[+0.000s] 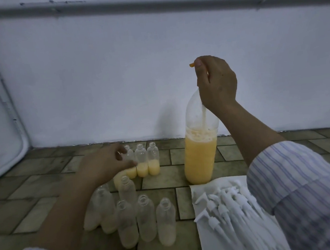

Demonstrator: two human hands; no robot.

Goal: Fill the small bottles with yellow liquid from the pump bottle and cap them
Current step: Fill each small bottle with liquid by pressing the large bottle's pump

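The right hand (216,82) curls over the top of the tall clear plastic pump bottle (200,147) of yellow liquid, gripping its orange pump head (191,65), of which only the tip shows; the neck is hidden behind the fingers. Left of that bottle, three small clear bottles (143,159) stand open in a row, each part filled; the left hand (108,164) pinches the leftmost and hides most of it. Nearer the camera, left of the pump bottle, about seven more small bottles (146,218) cluster, blurred and overlapping. Below the pump bottle, a heap of white pump caps (230,204), too tangled to count, lies on white paper (207,237), partly covered by a striped sleeve (301,189).
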